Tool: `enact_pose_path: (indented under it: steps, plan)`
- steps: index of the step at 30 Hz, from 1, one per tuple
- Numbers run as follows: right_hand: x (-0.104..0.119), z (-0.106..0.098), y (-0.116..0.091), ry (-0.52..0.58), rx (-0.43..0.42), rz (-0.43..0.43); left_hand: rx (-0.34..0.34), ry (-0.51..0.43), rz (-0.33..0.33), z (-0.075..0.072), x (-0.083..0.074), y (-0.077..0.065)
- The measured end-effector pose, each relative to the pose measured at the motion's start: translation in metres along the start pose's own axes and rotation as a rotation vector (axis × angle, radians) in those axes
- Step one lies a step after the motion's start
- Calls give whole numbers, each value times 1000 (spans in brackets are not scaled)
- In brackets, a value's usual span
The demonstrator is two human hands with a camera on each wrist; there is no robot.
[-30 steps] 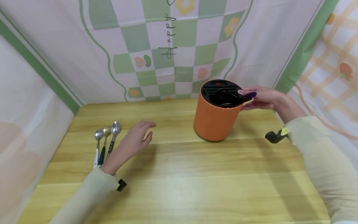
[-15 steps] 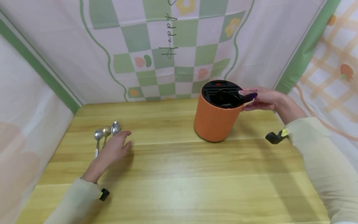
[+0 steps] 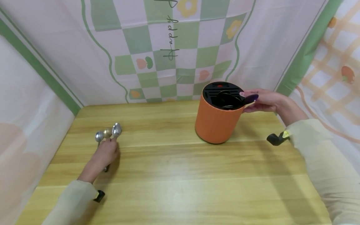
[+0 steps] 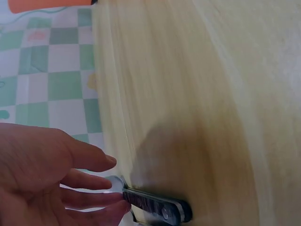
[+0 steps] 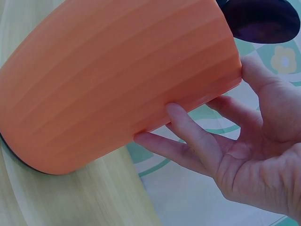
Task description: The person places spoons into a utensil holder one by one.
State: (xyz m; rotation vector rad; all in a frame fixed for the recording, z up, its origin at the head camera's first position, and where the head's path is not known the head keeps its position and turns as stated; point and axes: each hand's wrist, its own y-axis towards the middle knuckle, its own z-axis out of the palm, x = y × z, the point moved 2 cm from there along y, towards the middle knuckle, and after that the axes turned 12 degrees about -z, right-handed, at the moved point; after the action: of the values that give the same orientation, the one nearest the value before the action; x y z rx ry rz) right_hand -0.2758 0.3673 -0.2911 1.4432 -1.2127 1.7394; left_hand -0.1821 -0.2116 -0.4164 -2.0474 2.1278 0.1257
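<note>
Three spoons lie side by side at the left of the table: a silver spoon (image 3: 99, 136), a gold-toned spoon (image 3: 107, 132) and a larger silver spoon (image 3: 116, 128) with a dark riveted handle (image 4: 153, 205). My left hand (image 3: 104, 154) is over them, fingertips right at the larger spoon's neck; in the left wrist view its thumb stands apart from the fingers. At the right, my right hand (image 3: 262, 100) holds an orange utensil holder (image 3: 217, 125), thumb at the rim and fingertips along the ribbed side. A dark purple utensil end (image 3: 251, 98) sticks out of the holder's black slotted top.
The wooden table (image 3: 174, 175) spans the space between the spoons and the holder. A checked curtain (image 3: 185, 56) hangs along the back edge, with more patterned cloth (image 3: 332, 68) at the sides.
My left hand has moved left from the middle of the table and come down over the spoons, its fingers reaching the larger one. The right hand and the utensil holder stay in place.
</note>
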Motion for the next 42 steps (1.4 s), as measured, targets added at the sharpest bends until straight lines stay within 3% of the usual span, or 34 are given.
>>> enact_pose_path:
  steps: [4, 9, 16, 21, 30, 34, 42]
  plan:
    - [0, -1, -1, -2, -9, -1, -39, -7, 26, 1, 1, 4]
    - [0, 1, -2, -9, -19, 6, -64, -21, 10, 4, 5, 10]
    - [1, 3, -1, -20, -21, 10, 3, -52, -43, 5, 13, 18]
    - [0, 0, -2, -25, -29, 2, 40, -58, -38, 1, 12, 23]
    - [1, 1, 0, -30, -16, 2, 169, -155, -127, -3, 2, 17]
    - [1, 3, 0, -43, -24, 7, 180, -175, -152, -6, -4, 14]
    - [-1, 1, 0, -36, -27, -1, 160, -242, -133, -15, -16, 7]
